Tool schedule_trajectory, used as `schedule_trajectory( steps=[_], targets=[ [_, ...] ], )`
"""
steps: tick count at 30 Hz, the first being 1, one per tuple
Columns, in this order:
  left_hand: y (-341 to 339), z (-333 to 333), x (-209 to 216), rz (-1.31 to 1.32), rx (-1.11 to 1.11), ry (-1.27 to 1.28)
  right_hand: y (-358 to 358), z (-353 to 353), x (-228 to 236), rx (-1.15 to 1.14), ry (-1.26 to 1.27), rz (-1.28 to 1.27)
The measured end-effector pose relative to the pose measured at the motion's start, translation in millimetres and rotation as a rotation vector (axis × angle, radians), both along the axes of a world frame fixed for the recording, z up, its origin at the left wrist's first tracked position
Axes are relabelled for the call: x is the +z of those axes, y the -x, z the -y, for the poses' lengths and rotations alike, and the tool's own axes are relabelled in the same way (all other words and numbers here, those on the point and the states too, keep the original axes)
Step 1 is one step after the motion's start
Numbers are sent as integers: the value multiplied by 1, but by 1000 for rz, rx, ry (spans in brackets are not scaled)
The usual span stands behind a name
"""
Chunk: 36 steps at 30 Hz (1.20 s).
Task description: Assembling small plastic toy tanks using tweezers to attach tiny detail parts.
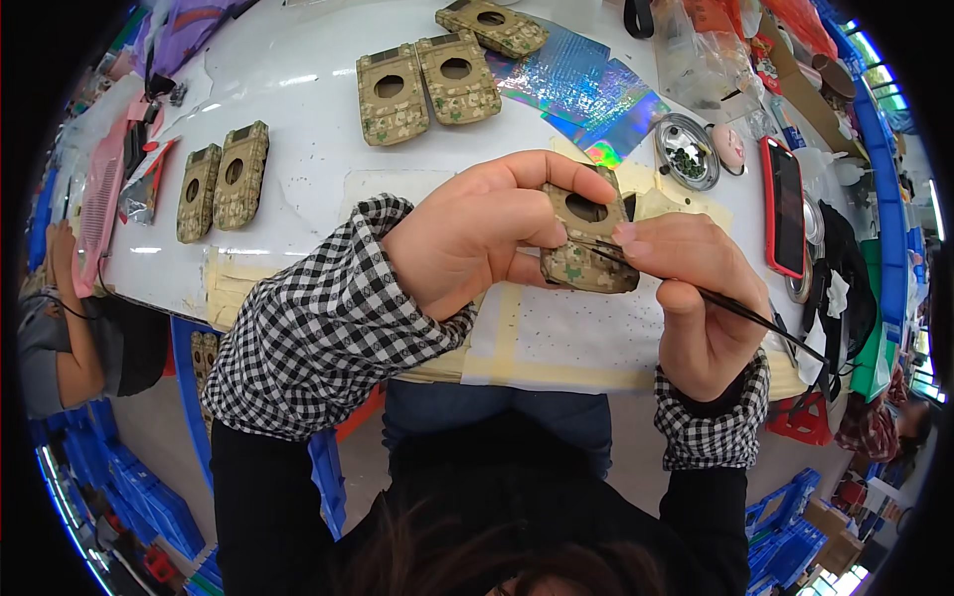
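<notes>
A camouflage-patterned toy tank body [576, 270] with a round hole in its top is held over the table's near side. My left hand [472, 228] grips it from the left, fingers wrapped round its far and left edges. In my right hand [701, 293] are slim black tweezers [750, 315], pinched between thumb and fingers. Their tips meet the body's top just below the hole, by my left fingertips. Whether the tips hold a small piece cannot be made out. Beneath lies white paper [537, 338] dotted with tiny dark specks.
Similar bodies stand in a pair at the left [238, 179] and a group at the back [393, 94]. Shiny holographic sheets [566, 70] lie behind my hands. A round dish [686, 149] with green bits and a red-cased phone [783, 209] sit right. Another person's arm [75, 328] shows far left.
</notes>
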State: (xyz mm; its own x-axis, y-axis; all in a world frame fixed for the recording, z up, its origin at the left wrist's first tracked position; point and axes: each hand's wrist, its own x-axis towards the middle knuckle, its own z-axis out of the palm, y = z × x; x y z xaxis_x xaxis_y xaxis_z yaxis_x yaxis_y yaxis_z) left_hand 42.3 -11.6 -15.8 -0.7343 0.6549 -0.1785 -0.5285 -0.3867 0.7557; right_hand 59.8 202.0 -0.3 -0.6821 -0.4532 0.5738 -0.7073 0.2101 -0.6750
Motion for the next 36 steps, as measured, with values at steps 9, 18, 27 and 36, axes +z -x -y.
schedule_trajectory(
  steps=[9,18,27,36],
  targets=[
    [0,1,-1,-8,3,10,0,1,0,-1,0,6],
    [-1,1,0,-13,4,17,-1,0,1,-1,0,8],
    [-1,1,-1,-20,-4,18,-1,0,0,2,1,13],
    [-1,1,1,-29,8,30,-2,-6,-4,-32,245,81]
  ],
)
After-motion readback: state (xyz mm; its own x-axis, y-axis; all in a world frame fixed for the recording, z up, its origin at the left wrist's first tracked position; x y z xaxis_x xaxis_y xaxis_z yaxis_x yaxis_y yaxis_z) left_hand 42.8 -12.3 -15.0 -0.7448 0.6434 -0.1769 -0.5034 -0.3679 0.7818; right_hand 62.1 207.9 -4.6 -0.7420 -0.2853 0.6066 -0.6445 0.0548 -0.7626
